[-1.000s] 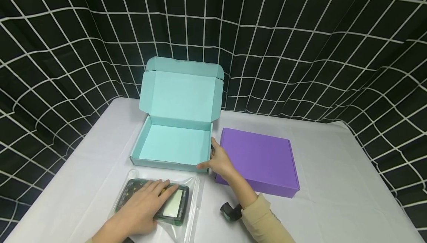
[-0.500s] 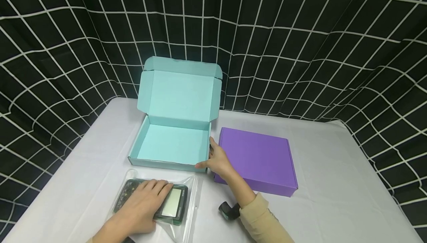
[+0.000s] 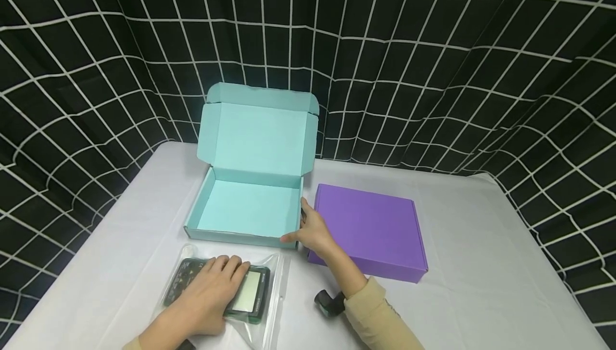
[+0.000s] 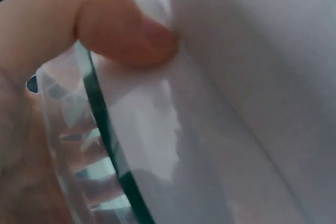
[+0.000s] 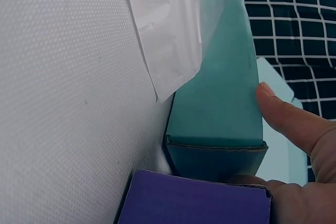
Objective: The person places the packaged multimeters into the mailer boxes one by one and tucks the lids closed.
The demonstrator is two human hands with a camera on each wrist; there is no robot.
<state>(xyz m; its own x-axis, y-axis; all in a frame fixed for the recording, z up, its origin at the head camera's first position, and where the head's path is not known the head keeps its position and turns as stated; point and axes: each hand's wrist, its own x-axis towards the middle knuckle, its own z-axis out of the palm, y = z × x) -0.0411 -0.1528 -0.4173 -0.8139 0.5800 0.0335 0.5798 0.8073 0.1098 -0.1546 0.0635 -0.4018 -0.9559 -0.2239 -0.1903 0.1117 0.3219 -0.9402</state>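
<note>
A teal cardboard box (image 3: pixel 247 208) stands with its lid raised at the centre left, nothing inside. My right hand (image 3: pixel 315 230) grips its front right corner, thumb at the front wall's top edge and fingers along the right side. Below the box lies a dark green device with a pale screen, apparently a digital multimeter (image 3: pixel 247 292), sealed in a clear zip bag (image 3: pixel 274 307). Across it lies my left hand (image 3: pixel 207 294), gripping it with fingers over the top and thumb at the near edge. In the left wrist view the thumb (image 4: pixel 126 35) presses beside the bag's green-edged content.
A closed purple box (image 3: pixel 368 230) stands right of the teal one, close to my right fingers. A black curved object (image 3: pixel 328 303) shows by the right sleeve, perhaps part of the wrist camera. The white table (image 3: pixel 481 264) ends at a black curtain with white grid lines (image 3: pixel 409 61).
My left fingers have drawn back from the screen and curled more around the bagged multimeter. The right hand keeps its hold on the box corner; the view has shifted slightly.
</note>
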